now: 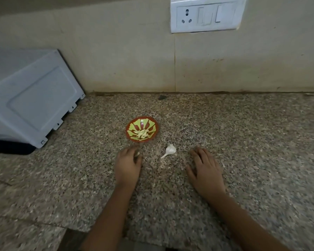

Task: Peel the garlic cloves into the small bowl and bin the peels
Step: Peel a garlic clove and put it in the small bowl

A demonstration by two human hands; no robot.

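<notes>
Beside the red-and-green small bowl (153, 126) of peeled cloves (142, 133), left hand (128, 163) curls round a pale scrap (137, 154), likely peel; right hand (206, 171) lies flat, empty. White garlic remnant (170, 150) between them needs peeling next.

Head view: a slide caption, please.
Peeled garlic cloves in small red-and-green bowl, white garlic bulb on speckled counter; left hand grips pale piece, right hand flat.

The left hand (128, 164) and right hand (206, 171) are bare, as are both forearms (109, 214).
</notes>
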